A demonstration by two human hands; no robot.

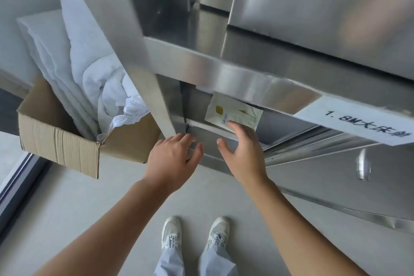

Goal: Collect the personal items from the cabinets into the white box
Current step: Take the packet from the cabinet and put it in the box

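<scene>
A pale green and white sachet (pixel 233 113) with a yellow mark lies on a shelf inside the open steel cabinet (pixel 201 67). My right hand (pixel 243 149) reaches into that compartment with straight fingers, its fingertips touching the sachet's lower edge. My left hand (pixel 173 160) hovers open just left of it, by the lower corner of the open cabinet door (pixel 143 51), holding nothing. No white box is in view.
A cardboard box (pixel 60 141) full of white bedding (pixel 89 69) stands on the floor to the left, against the wall. A white paper label (pixel 358 121) with printed text is stuck on the cabinet's shelf edge at right. My feet stand on the grey floor below.
</scene>
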